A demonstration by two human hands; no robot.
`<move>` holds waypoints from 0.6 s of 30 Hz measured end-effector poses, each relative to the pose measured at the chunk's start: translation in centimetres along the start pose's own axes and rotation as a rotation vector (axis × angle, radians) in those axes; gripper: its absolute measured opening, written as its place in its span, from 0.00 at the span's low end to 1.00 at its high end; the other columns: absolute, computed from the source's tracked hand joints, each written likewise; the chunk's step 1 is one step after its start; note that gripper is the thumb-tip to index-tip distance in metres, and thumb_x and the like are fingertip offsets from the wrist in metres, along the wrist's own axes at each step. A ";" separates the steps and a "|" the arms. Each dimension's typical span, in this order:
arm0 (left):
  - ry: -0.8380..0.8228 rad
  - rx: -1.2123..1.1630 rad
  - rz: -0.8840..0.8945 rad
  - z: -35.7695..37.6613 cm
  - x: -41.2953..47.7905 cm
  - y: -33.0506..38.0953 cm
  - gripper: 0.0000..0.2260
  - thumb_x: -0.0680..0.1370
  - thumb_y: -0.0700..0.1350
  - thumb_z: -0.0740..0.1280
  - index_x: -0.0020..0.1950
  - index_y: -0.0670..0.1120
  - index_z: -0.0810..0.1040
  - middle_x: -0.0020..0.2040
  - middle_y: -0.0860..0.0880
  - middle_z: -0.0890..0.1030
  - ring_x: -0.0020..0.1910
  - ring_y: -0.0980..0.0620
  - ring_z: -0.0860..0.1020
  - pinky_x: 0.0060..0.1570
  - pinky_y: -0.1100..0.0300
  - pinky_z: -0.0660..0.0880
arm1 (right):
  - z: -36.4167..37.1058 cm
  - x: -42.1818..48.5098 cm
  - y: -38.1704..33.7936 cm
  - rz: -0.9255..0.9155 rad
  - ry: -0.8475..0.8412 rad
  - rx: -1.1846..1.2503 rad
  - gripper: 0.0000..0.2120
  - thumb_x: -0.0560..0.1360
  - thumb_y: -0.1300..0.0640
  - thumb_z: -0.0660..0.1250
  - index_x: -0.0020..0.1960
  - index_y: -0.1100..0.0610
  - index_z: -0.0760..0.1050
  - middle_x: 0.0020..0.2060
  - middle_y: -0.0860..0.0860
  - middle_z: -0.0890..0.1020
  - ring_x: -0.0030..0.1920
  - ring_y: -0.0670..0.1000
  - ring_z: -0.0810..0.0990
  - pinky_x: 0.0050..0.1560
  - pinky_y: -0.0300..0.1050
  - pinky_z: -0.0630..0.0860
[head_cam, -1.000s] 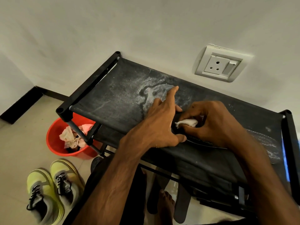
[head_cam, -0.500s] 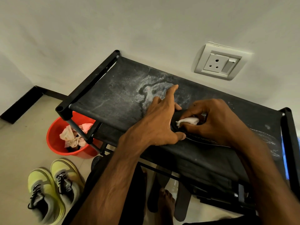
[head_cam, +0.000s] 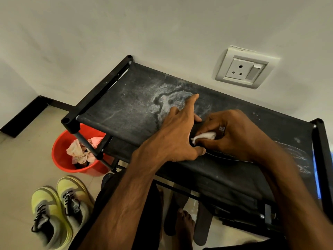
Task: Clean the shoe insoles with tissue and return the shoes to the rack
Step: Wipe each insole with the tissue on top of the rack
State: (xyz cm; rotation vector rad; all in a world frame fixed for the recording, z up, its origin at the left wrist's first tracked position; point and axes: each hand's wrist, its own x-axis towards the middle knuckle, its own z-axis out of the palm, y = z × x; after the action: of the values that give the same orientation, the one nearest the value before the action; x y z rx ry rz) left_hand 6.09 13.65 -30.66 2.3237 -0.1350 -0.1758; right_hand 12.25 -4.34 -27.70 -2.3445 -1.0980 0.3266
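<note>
Insole [head_cam: 225, 156] lies on rack [head_cam: 126, 109] top, one end pinned under left grip [head_cam: 176, 139], fingers spread flat. Right grip [head_cam: 232, 134] pinches tissue [head_cam: 204, 136] against it. Recommended: firm pinning, short lengthwise strokes, fresh tissue face each pass.

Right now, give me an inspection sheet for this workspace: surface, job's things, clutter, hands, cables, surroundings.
Surface: rack top, black fabric with dusty white smears.
Job's things: insole lying on the rack top; tissue on it; shoes, a yellow pair, on the floor.
Clutter: bucket, red, beside the rack, holding used tissues.
Hands: left hand presses the insole's end; right hand pinches the tissue.
Cables: nothing seen.
Surroundings: socket on the wall; skirting, black.
</note>
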 end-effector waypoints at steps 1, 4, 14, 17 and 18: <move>-0.004 0.000 0.000 0.0 0.0 0.0 0.59 0.67 0.50 0.81 0.82 0.53 0.38 0.66 0.57 0.73 0.64 0.53 0.64 0.70 0.48 0.65 | 0.1 0.1 0.1 0.013 0.036 -0.002 0.10 0.69 0.43 0.73 0.48 0.41 0.87 0.44 0.38 0.85 0.43 0.41 0.83 0.44 0.52 0.82; -0.009 -0.003 -0.011 0.0 0.1 -0.1 0.59 0.67 0.51 0.81 0.81 0.55 0.37 0.66 0.55 0.73 0.65 0.52 0.64 0.70 0.49 0.65 | 0.6 0.4 0.8 0.070 0.191 -0.032 0.10 0.70 0.44 0.73 0.49 0.43 0.87 0.43 0.40 0.85 0.40 0.42 0.81 0.41 0.54 0.81; -0.006 -0.021 -0.013 0.1 0.0 -0.1 0.60 0.68 0.49 0.81 0.81 0.55 0.35 0.66 0.56 0.73 0.68 0.51 0.64 0.72 0.46 0.64 | 1.0 0.5 0.0 0.003 0.077 -0.019 0.08 0.70 0.49 0.76 0.49 0.44 0.87 0.42 0.40 0.85 0.41 0.42 0.83 0.43 0.49 0.81; -0.009 -0.023 -0.017 0.1 0.0 0.0 0.60 0.68 0.50 0.81 0.81 0.55 0.35 0.68 0.53 0.72 0.69 0.51 0.63 0.71 0.50 0.63 | 1.2 0.9 0.8 0.068 0.212 -0.061 0.12 0.70 0.43 0.72 0.50 0.44 0.87 0.42 0.41 0.85 0.40 0.43 0.82 0.40 0.54 0.81; -0.010 -0.021 -0.018 0.1 -0.1 0.0 0.60 0.68 0.50 0.81 0.81 0.56 0.34 0.68 0.52 0.72 0.69 0.51 0.63 0.71 0.51 0.63 | 1.1 0.9 0.9 0.083 0.240 -0.084 0.12 0.70 0.43 0.71 0.50 0.44 0.87 0.42 0.42 0.85 0.40 0.44 0.82 0.39 0.54 0.81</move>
State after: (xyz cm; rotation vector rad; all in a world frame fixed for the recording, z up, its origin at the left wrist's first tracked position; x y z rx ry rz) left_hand 6.03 13.61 -30.70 2.3043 -0.1174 -0.1969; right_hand 12.97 -3.72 -29.17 -2.4316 -0.9170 0.0265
